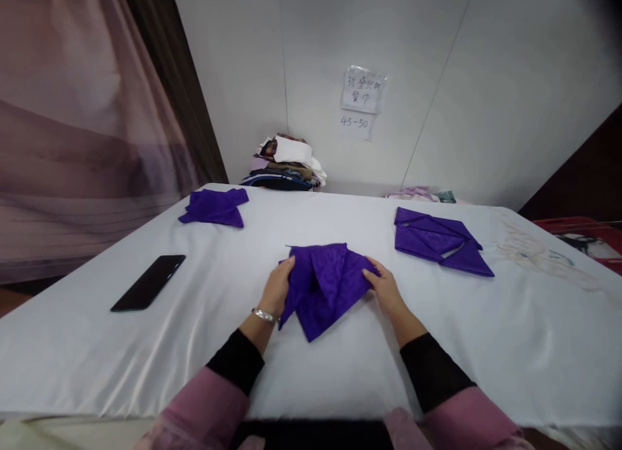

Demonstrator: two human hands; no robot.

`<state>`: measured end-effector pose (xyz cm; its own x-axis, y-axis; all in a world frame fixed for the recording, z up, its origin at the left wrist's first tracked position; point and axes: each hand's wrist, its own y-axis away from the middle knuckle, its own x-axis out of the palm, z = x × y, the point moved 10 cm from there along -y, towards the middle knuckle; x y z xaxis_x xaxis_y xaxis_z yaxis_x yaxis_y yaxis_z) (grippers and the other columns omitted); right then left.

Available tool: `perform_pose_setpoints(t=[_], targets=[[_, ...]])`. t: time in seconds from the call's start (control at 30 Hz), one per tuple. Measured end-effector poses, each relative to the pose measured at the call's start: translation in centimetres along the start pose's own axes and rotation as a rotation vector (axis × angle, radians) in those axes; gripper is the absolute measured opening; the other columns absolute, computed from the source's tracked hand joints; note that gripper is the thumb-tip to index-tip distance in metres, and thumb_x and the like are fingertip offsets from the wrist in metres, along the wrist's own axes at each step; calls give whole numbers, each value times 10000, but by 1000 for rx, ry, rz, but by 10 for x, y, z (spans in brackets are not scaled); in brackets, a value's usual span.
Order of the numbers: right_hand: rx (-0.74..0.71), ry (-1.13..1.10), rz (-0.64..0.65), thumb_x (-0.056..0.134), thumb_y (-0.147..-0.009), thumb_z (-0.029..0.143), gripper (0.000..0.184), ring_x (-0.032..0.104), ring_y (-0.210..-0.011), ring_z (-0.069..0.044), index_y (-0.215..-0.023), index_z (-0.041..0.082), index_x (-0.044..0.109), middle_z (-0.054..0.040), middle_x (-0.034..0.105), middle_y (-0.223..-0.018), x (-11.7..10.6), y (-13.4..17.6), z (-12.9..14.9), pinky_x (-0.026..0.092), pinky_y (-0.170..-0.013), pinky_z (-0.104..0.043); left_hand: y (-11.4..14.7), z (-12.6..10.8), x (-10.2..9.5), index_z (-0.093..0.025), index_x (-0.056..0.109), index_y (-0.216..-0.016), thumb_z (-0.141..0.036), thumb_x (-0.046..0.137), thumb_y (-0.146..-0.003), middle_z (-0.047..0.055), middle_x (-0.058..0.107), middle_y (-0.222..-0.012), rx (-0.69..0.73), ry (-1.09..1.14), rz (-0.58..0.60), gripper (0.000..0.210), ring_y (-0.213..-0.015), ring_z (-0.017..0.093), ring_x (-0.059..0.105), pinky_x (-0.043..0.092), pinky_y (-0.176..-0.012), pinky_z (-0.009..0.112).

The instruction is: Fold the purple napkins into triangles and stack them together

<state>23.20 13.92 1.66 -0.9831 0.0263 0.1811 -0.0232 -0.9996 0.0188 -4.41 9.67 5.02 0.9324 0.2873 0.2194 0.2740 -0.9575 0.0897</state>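
A purple cloth napkin, partly folded with a loose flap standing up in its middle, is held between my two hands above the white-covered table. My left hand grips its left edge, thumb on top and the other fingers hidden behind the cloth. At the right corner, my right hand pinches the fabric between thumb and fingers. One corner of the napkin points down toward me. Whether its underside touches the table I cannot tell.
Another purple napkin lies at the far left, and a folded purple one at the right. A black phone rests on the white tablecloth. Behind the table are stacked clothes and a wall with a handwritten sign.
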Motion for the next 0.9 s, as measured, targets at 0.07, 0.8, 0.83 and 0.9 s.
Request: perform_pose_setpoints(t=[0.07, 0.8, 0.83, 0.9], targets=[[-11, -35, -120, 728, -606, 297, 543, 618, -782, -175, -1126, 203, 606, -39, 675, -955, -23, -5, 7, 499, -719, -314, -5, -25, -17, -175, 665, -967, -477, 608, -725, 31, 718, -910, 33, 39, -55, 391, -909, 223, 643, 490, -849, 368], [-338, 332, -164, 644, -711, 255, 184, 632, -866, -207, -892, 287, 650, 3, 659, -799, -58, -72, 142, 495, -739, -340, -28, -90, -107, -117, 632, -901, -393, 634, -688, 24, 694, -760, 15, -349, -104, 349, -745, 194, 653, 526, -729, 349], [-361, 447, -164, 637, -716, 273, 210, 616, -920, -234, -925, 288, 640, -6, 664, -842, -50, -74, 142, 495, -766, -365, -35, -78, -116, -107, 636, -861, -363, 658, -643, 40, 691, -750, -1, -402, -143, 337, -752, 211, 651, 522, -740, 370], [-429, 621, -108, 591, -755, 323, 295, 584, -985, -254, -1045, 276, 603, -31, 660, -972, -23, -63, 137, 486, -814, -400, -43, -57, -133, -120, 634, -893, -316, 680, -589, 65, 693, -844, -7, -468, -210, 364, -854, 247, 638, 496, -812, 415]])
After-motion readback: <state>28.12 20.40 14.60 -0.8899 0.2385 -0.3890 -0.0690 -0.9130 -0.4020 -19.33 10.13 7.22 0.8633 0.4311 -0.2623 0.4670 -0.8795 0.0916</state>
